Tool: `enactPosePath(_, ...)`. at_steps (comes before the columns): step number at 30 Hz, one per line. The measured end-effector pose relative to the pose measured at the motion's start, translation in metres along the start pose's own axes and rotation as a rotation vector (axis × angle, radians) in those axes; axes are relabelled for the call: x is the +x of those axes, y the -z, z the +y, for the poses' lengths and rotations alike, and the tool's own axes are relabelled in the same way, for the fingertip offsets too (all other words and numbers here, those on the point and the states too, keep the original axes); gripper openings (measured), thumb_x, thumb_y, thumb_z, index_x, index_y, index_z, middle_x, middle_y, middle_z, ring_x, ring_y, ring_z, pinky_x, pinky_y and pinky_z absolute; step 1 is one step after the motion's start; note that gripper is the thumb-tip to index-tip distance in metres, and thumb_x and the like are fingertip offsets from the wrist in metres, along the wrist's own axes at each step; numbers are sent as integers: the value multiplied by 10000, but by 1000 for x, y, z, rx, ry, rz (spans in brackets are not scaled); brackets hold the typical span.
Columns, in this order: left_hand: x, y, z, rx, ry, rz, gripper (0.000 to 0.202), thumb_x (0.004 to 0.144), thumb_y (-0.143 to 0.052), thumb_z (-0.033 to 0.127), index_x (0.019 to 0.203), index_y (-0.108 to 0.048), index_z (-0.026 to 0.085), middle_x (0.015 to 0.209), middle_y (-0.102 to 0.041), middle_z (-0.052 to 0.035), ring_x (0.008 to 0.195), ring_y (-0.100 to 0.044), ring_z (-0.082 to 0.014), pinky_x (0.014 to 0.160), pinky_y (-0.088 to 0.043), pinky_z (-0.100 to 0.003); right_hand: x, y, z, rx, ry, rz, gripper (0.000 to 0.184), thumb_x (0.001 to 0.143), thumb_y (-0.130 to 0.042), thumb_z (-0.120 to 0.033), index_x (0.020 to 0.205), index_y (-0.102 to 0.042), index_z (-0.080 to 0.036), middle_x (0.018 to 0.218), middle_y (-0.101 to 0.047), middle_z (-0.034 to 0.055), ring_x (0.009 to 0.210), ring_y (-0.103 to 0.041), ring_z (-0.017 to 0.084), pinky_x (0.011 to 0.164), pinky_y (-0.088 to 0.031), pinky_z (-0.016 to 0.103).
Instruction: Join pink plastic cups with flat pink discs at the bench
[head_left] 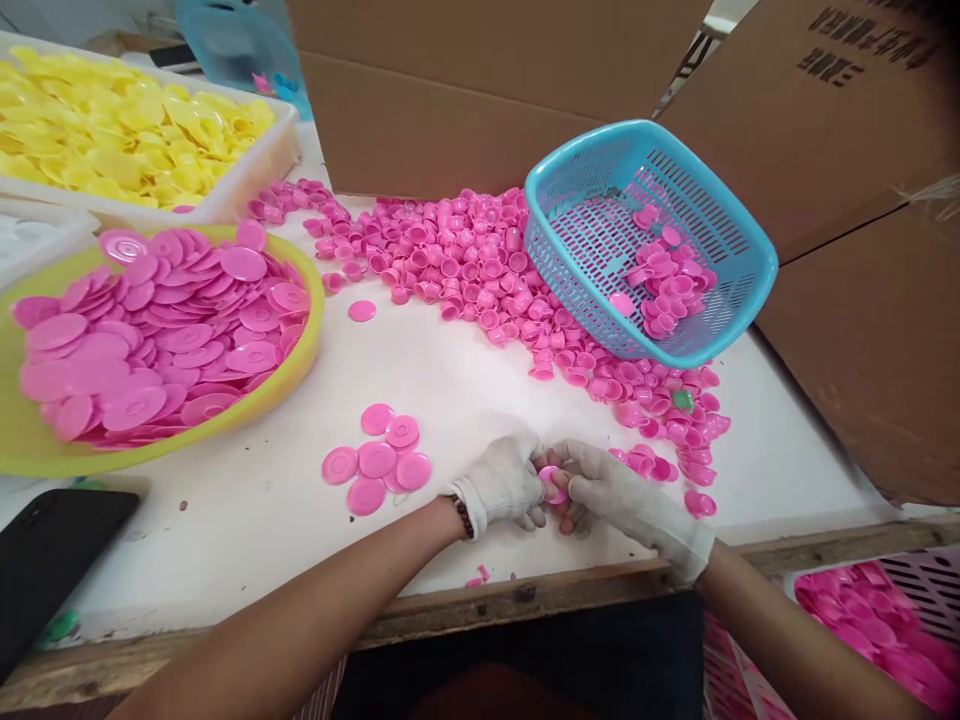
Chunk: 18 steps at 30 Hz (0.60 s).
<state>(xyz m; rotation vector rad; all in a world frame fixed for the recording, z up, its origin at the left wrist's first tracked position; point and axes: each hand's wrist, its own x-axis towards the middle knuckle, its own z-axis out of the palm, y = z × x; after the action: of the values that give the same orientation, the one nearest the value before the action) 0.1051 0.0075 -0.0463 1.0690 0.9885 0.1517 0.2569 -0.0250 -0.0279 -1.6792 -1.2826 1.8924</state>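
Both gloved hands meet near the table's front edge around a pink toy saucer (552, 484), partly covered by the fingertips. My left hand (504, 484) pinches it from the left, and my right hand (611, 492) grips it from the right. Whether a cup is also between the fingers cannot be made out. Left of the hands lies a loose group of pink saucers (376, 459), some overlapping. Beyond the hands spreads a long heap of small pink toy cups (480, 265), with a few stray ones close to my right hand.
A blue basket (757, 260) holding some pink pieces rests tilted on the cups. At left stand a yellow bowl (309, 345) full of saucers, a tray (281, 140) of yellow pieces, and a black phone (60, 560). Cardboard boxes (480, 110) wall the back and right.
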Motion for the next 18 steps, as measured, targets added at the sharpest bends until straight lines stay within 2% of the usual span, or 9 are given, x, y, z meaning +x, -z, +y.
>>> enactPosePath(4,1,5,2,62,-4,-45,181,720,-588,105,808,-442,164,453,-542,49,420,-576,-119,403,-496,-209,5,9,-4,-26,-40,-104,265,820,-556,-426,887,-455,-190,679,-594,-26,525,-611,114,516,-508,261)
enactPosePath(8,1,11,-1,36,-24,-126,115,800,-535,171,862,-439,162,491,-571,31,446,-597,-124,423,-507,-218,8,11,-4,-17,-47,-154,301,802,-587,-433,913,-463,-182,719,-621,-8,540,-618,113,537,-514,263)
enactPosePath(13,6,12,-3,198,-15,-67,75,805,-515,152,865,-470,160,472,-540,42,426,-590,-117,412,-480,-185,6,8,-4,-34,-26,-154,296,807,-564,-424,955,-459,-190,735,-629,-1,550,-619,119,517,-500,250)
enactPosePath(18,-3,13,-5,325,-130,-47,67,795,-518,196,855,-507,171,528,-548,43,417,-574,-121,412,-460,-205,9,4,-2,-190,-33,-129,248,833,-508,-421,943,-470,-202,701,-611,-20,502,-595,99,464,-454,207)
